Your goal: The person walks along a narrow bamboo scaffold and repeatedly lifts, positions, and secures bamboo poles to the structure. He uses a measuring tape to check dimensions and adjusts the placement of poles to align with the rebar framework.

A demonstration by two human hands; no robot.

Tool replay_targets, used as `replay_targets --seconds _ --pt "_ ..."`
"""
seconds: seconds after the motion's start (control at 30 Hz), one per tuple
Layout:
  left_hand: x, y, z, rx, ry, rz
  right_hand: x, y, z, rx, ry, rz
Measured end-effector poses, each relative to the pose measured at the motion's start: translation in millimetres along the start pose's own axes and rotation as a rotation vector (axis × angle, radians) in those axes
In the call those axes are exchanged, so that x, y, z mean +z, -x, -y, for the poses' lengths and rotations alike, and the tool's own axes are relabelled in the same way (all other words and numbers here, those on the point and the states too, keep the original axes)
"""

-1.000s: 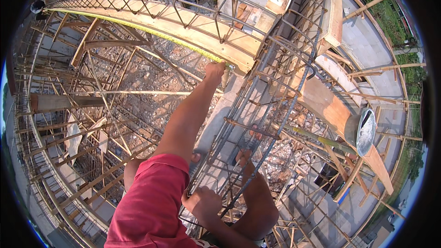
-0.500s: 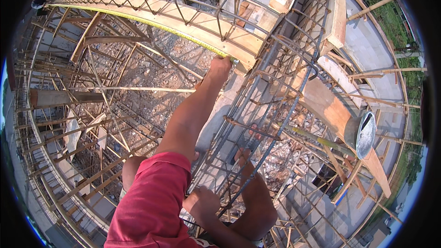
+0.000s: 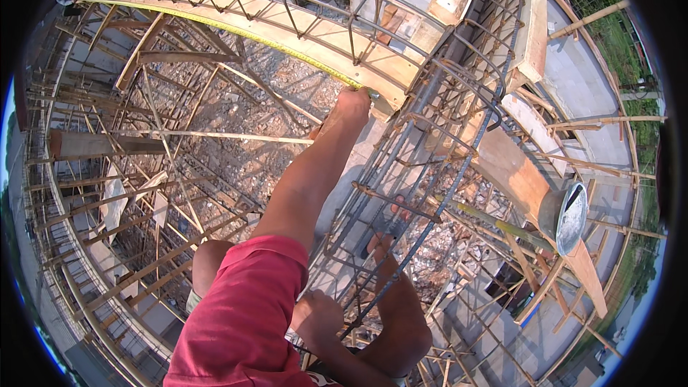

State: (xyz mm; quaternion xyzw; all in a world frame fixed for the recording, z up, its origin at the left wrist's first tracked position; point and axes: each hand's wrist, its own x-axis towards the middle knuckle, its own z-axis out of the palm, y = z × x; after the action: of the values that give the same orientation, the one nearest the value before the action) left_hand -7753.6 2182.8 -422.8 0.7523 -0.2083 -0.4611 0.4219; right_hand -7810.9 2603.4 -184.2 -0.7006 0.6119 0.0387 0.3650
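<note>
My left hand (image 3: 352, 105), at the end of a stretched-out arm in a red sleeve, is closed on the near end of a yellow measuring tape (image 3: 265, 42). The tape runs taut to the far left along the lower edge of a long wooden formwork board (image 3: 301, 34). The hand sits just below the board's near end, beside a steel rebar cage (image 3: 412, 140). My right hand (image 3: 317, 317) is a fist close to my body, by the near end of that cage. What its fingers grip, if anything, is hidden.
A second rebar cage (image 3: 287, 3) lies along the board. A round metal pan (image 3: 572, 218) rests on planks at the right. Bamboo and timber scaffolding (image 3: 154, 132) stands over rubble-strewn ground far below. My bent leg (image 3: 401, 308) straddles the cage.
The view has shifted slightly, moving the scene a little to the right. My left hand stays on the tape's end by the board; my right fist looks unchanged.
</note>
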Motion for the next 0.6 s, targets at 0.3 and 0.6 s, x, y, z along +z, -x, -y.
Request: replay_targets --seconds 0.3,0.6 --pt "-2.0 -19.7 30.9 0.330 0.017 0.098 3.8 0.9 -1.3 -0.028 0.021 -0.115" --pt "-3.0 -42.4 49.6 0.451 -0.041 0.151 -0.4 -0.2 -0.4 -0.020 0.025 -0.016"
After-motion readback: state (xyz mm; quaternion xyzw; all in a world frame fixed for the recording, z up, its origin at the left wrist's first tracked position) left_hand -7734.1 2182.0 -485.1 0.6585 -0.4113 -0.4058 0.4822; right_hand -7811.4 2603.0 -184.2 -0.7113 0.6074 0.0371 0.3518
